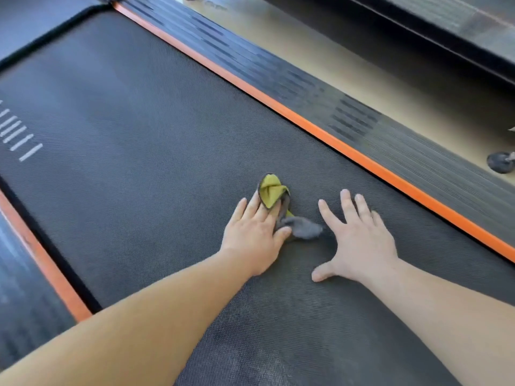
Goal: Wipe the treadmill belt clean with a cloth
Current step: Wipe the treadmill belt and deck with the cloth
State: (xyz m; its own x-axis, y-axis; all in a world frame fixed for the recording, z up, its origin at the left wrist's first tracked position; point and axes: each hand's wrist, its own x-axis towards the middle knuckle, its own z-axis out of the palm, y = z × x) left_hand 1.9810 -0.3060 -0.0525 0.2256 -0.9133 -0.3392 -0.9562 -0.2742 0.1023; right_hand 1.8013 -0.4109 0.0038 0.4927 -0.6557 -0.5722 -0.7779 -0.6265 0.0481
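Two hands are resting flat on one treadmill belt, the left hand pressing one yellow-and-grey cloth at its one o'clock with straight fingers, the right hand splaying empty at the cloth's four o'clock.

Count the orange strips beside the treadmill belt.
2. One orange strip runs along the belt's right edge; the other borders its left edge, cut off by the frame.
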